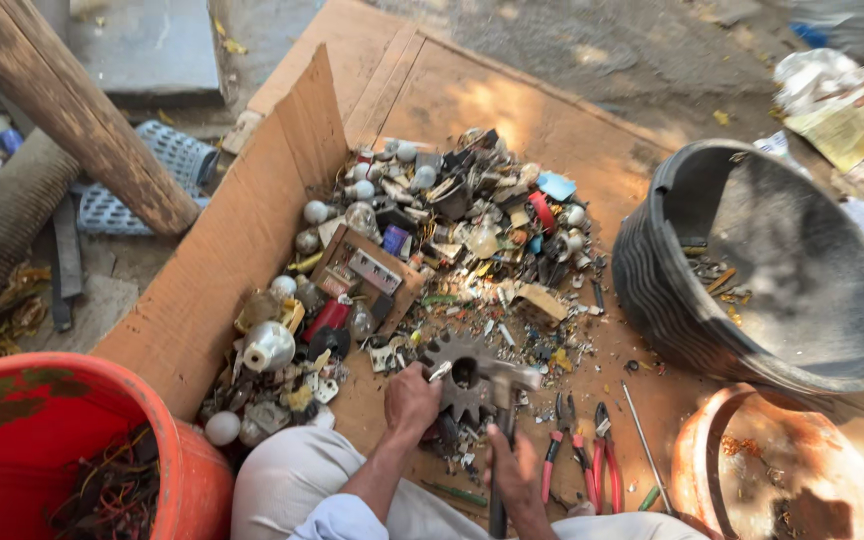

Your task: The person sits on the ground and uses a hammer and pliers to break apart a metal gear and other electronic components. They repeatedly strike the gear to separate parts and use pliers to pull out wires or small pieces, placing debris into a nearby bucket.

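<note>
- The person's left hand [412,398] is closed around a small pale metal piece [440,371], pinching it against the rim of a rusty toothed metal gear wheel [464,374] that lies flat on the cardboard.
- The right hand [514,472] is clamped on the dark handle of a steel-headed hammer [504,400]; the hammer head sits just above the gear, right beside the left hand's fingers.
- The two hands are apart, the left a little ahead of the right, with the gear directly in front of both.
- Just to the right of the right hand lie two pairs of red-handled pliers [582,455] and a thin metal rod [642,435], side by side on the flattened brown cardboard sheet [512,120].
- Beyond the hands spreads a heap of mixed scrap [442,230]: bulb bases, broken plastic, small circuit parts and glass bulbs; finer detail cannot be made out.
- Among it, ahead and left of the left hand, a white ceramic bulb holder [269,346] lies on its side.
- Far right of the hands stands a black ribbed plastic tub [672,260], tilted, with a few scraps inside.
- Near left of the left arm sits an orange plastic bucket [192,470] holding tangled wires.
- Near right of the right arm is a rusty orange round basin [712,470].
</note>
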